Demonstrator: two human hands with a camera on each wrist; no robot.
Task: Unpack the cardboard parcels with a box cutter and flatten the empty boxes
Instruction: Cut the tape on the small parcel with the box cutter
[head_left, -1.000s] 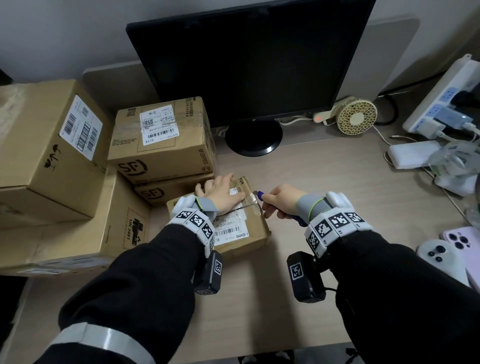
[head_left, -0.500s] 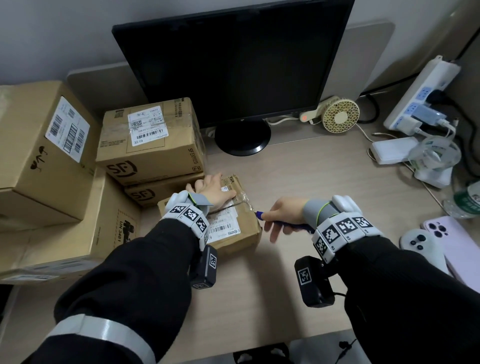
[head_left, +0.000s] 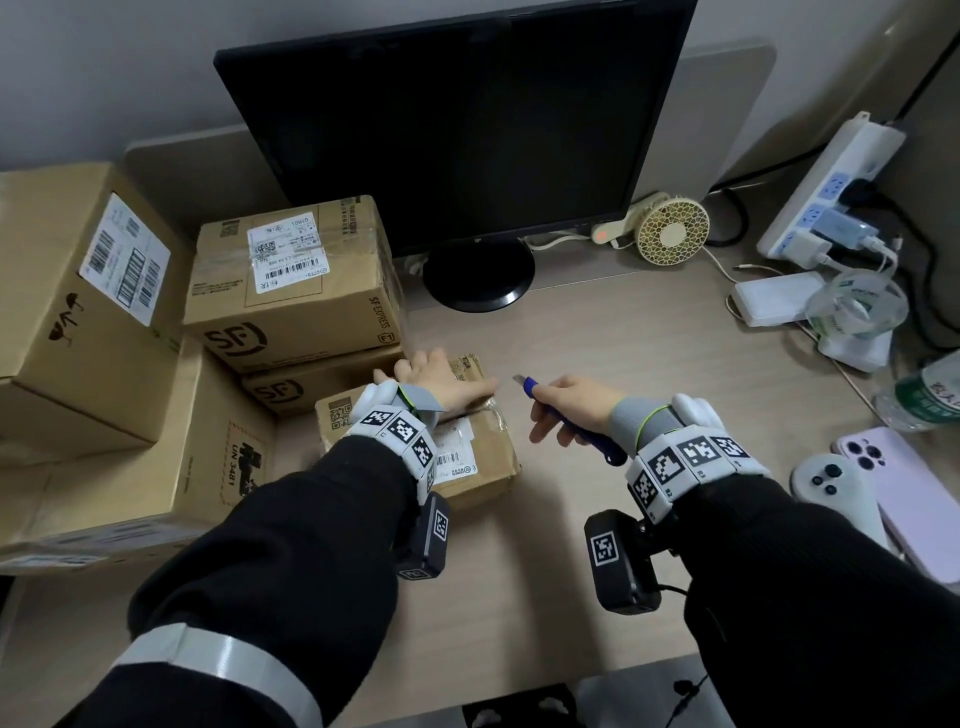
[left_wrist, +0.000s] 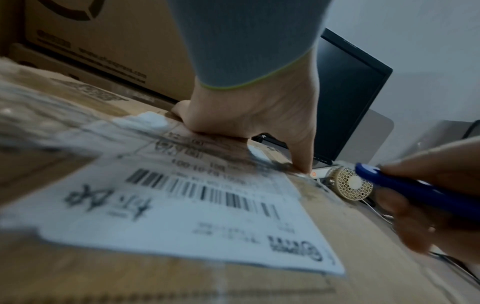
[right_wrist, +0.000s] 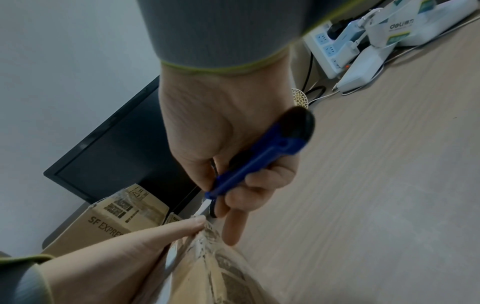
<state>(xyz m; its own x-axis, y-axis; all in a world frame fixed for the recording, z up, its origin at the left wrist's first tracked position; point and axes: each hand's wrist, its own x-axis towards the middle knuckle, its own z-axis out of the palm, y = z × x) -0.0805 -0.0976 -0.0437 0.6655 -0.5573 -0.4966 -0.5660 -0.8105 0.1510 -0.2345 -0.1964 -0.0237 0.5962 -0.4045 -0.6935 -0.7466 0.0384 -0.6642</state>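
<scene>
Pale wood tabletop (head_left: 597, 364), with monitor (head_left: 457, 130) behind. Small parcel (head_left: 483, 447) lying front-left of centre, pressed flat under left hand (head_left: 441, 379), fingers straight, thumb reaching toward the right edge along the taped seam. Seam running left to right, straight toward the cutter (head_left: 566, 415). Right hand (head_left: 571, 405) gripping that blue cutter, blade tip pointing left, just off the parcel's right edge, not touching. Nearer hand for cutting: right. Stacked boxes (head_left: 291, 291) crowding parcel's left and rear; open room only rightward and toward the body. Thumb close to blade path, likely a risk.
</scene>
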